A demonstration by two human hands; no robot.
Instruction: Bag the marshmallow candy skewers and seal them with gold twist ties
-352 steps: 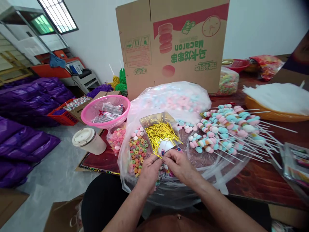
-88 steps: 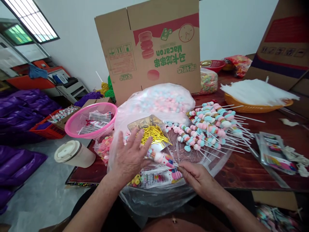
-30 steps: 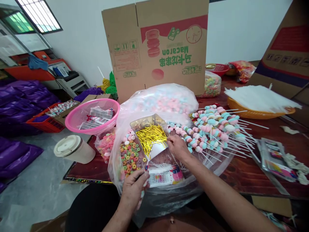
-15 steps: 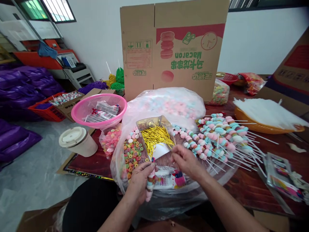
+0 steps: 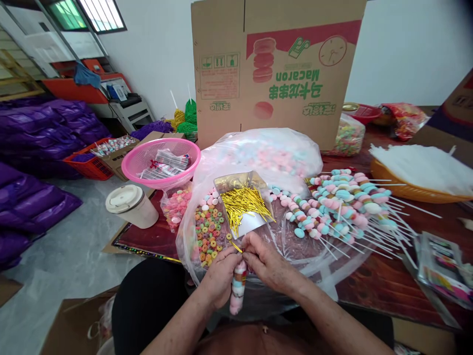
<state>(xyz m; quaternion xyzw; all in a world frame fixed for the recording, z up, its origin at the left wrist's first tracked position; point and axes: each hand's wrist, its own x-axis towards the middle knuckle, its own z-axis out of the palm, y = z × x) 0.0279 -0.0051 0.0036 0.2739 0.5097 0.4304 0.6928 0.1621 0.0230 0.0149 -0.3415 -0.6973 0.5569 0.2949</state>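
Observation:
My left hand [image 5: 222, 277] is closed around the top of a wrapped candy skewer [image 5: 238, 291], whose pink, blue and brown pieces hang down below the fingers. Against it, my right hand [image 5: 264, 259] pinches a gold twist tie [image 5: 235, 246] at the neck of the wrapper. Just beyond both hands lies an open packet of gold twist ties [image 5: 247, 204]. Left of that packet are loose ring candies [image 5: 210, 234]. A pile of unwrapped marshmallow skewers [image 5: 343, 202] on white sticks lies to the right.
A pink basket [image 5: 129, 165] with printed wrappers and a lidded cup [image 5: 133, 207] stand at the left. Behind is a large cardboard box [image 5: 218, 113] and a clear bag of marshmallows [image 5: 266, 153]. An orange basket [image 5: 399, 180] and flat plastic packets [image 5: 441, 266] are at the right.
My right hand has come from beside the twist tie packet to the skewer's neck, now with a gold tie in its fingers. The view has shifted slightly.

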